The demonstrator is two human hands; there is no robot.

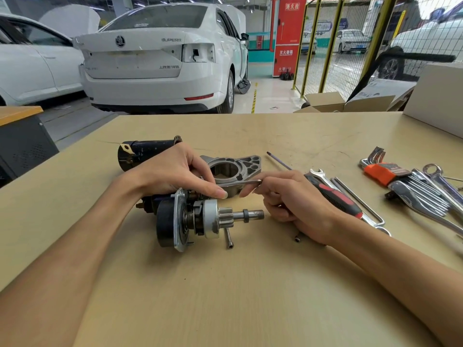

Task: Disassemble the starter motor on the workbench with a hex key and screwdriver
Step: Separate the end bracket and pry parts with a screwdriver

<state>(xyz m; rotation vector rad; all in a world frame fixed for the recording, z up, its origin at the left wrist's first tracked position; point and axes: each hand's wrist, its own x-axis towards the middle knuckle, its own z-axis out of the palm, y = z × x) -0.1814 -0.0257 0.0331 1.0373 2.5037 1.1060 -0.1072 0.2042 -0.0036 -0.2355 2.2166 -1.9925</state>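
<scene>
The starter motor's gear section [200, 219] lies on its side on the workbench [250, 296], its pinion and shaft pointing right. My left hand [180, 171] rests over its upper part, fingers curled on it. My right hand [285, 199] pinches a silver hex key [240, 183], whose long arm runs left to the motor under my left fingertips. Behind lie the black motor housing [145, 151] and the detached aluminium nose housing [235, 169]. A loose bolt [229, 239] lies below the pinion, and a second small bolt [297, 238] sits by my right wrist.
A red-and-black screwdriver [333, 194] lies right of my right hand beside wrenches [319, 175]. An orange hex key set [383, 169] and more spanners [426, 196] sit at the right. A grey box [436, 96] stands at the far right corner. White cars are parked beyond the bench.
</scene>
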